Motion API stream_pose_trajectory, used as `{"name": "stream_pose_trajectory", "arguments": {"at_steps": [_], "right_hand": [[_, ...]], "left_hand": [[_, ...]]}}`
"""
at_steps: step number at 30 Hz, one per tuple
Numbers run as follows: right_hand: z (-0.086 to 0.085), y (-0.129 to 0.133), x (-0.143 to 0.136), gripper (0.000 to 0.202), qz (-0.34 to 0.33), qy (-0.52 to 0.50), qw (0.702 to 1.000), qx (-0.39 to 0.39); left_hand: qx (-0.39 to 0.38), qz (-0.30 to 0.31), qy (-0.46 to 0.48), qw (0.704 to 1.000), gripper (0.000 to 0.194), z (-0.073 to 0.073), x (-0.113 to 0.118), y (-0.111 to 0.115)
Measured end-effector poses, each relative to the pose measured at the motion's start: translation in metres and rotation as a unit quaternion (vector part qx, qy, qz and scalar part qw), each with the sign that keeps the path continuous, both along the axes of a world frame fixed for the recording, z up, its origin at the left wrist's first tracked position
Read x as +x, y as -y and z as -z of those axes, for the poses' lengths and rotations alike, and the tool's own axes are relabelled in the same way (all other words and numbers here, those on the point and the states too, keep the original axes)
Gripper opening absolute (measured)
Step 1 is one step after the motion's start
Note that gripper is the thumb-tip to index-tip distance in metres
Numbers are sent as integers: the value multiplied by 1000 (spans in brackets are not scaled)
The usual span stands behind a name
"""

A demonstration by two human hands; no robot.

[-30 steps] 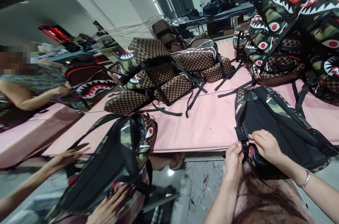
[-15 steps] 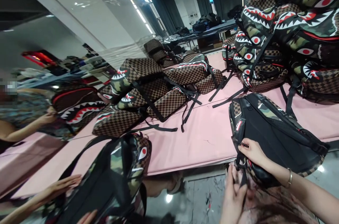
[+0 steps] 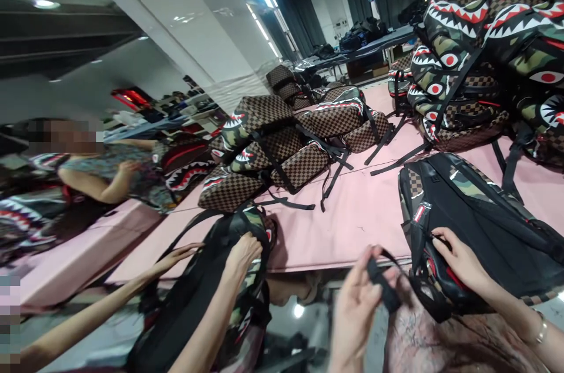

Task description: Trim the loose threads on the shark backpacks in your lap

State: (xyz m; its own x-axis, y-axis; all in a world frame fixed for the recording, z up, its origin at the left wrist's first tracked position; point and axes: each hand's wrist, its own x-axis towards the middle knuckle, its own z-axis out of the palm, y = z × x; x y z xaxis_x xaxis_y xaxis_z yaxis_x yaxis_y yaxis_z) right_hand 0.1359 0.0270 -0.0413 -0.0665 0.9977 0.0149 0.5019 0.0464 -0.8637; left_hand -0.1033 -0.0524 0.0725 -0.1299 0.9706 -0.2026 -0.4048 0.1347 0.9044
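A backpack (image 3: 480,220) with a black back panel, checkered sides and camouflage patches lies at the pink table's near edge, its back panel facing up. My left hand (image 3: 355,296), fingers closed, grips a black webbing strap (image 3: 383,285) held out to the left of the backpack. My right hand (image 3: 458,258) is at the backpack's near side, thumb and fingers pinched on a thin black strap there. Red trim shows just below those fingers. A small red-and-white label (image 3: 420,212) is on the shoulder strap.
To the left, a co-worker's hands (image 3: 244,249) handle another backpack (image 3: 189,296). Checkered backpacks (image 3: 264,138) are piled on the pink table (image 3: 343,232), and a tall stack of shark-mouth backpacks (image 3: 458,67) stands at right. Another person (image 3: 97,173) works further left.
My left hand has moved left and up, drawing the strap out from the backpack. My right hand stays at the bag's side. The co-worker's hand has come onto the top of their backpack.
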Motion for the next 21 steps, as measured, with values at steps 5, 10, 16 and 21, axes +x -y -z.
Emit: {"name": "stream_pose_trajectory", "arguments": {"at_steps": [5,10,16,21], "right_hand": [[-23,26,26,20,-72,-49,995,52],[-45,40,31,21,-179,15,975,130],[-43,29,27,19,-211,60,962,160],[-45,31,32,16,-190,48,971,137]], "left_hand": [[-39,122,109,986,61,38,61,-14],[-54,174,90,979,65,39,74,-21],[-57,210,93,971,60,32,75,-19],[-73,195,84,974,62,35,75,-21]]}}
